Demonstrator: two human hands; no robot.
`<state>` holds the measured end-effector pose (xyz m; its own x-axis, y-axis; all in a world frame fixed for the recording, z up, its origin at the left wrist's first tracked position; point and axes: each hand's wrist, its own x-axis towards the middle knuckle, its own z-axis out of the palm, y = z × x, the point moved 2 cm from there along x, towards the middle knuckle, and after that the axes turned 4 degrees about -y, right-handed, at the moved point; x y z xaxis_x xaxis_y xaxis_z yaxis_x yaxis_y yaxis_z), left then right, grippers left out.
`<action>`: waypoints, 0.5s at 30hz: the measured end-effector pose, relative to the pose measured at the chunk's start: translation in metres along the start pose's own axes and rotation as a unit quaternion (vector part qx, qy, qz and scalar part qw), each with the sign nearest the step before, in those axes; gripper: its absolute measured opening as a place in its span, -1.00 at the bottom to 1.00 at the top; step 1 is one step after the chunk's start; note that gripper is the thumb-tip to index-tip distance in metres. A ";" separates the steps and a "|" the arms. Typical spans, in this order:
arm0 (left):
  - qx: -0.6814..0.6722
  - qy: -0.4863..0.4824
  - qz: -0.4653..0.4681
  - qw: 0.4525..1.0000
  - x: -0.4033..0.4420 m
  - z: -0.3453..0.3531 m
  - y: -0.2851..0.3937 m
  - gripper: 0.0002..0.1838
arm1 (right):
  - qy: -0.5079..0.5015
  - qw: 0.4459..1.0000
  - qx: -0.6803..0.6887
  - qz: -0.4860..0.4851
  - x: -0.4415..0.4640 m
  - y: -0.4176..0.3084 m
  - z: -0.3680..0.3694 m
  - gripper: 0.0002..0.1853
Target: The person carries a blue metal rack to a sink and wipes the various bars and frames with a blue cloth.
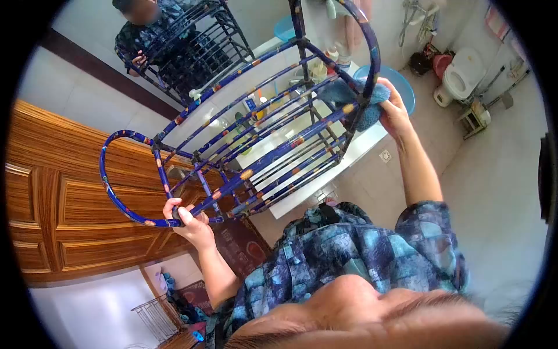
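A rack of blue patterned tubes (247,174) with black joints and looped ends is held up, tilted, in front of me. My left hand (195,228) is closed around its lower left corner, the thumb lying over the tube. At the right end of the rack, my right hand (396,113) presses a blue-grey cloth (372,113) around the tube near a joint. Part of the cloth shows between the bars, and some of my right fingers are hidden behind it.
Behind the rack is a white sink counter (363,148) with bottles and toiletries. A blue basin (406,96) stands to its right, and a toilet (464,75) farther back. A mirror (87,29) reflects the rack. On the left is a wooden door (87,215).
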<state>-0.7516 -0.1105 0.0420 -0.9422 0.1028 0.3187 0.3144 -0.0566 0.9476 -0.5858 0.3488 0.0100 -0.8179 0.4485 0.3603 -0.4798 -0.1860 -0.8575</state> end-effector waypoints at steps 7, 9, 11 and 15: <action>-0.015 -0.021 -0.011 1.000 0.003 -0.001 -0.002 -0.73 | 0.052 0.976 0.066 -0.199 -0.030 -0.025 0.075 -0.64; -0.019 -0.022 -0.013 0.999 0.004 0.005 0.000 -0.72 | 0.185 0.896 -0.329 -0.233 -0.030 0.006 0.092 -0.64; -0.023 -0.028 -0.011 0.999 0.003 0.004 0.000 -0.72 | 0.250 0.875 -0.309 -0.276 -0.034 0.057 0.084 -0.61; -0.023 -0.042 -0.010 0.999 0.003 0.005 0.000 -0.79 | 0.268 0.882 -0.285 -0.262 -0.058 0.110 0.064 -0.72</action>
<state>-0.7539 -0.1053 0.0434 -0.9349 0.1869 0.3018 0.2875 -0.0997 0.9526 -0.6112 0.2458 -0.0816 -0.1898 0.7197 0.6678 -0.3856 0.5709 -0.7248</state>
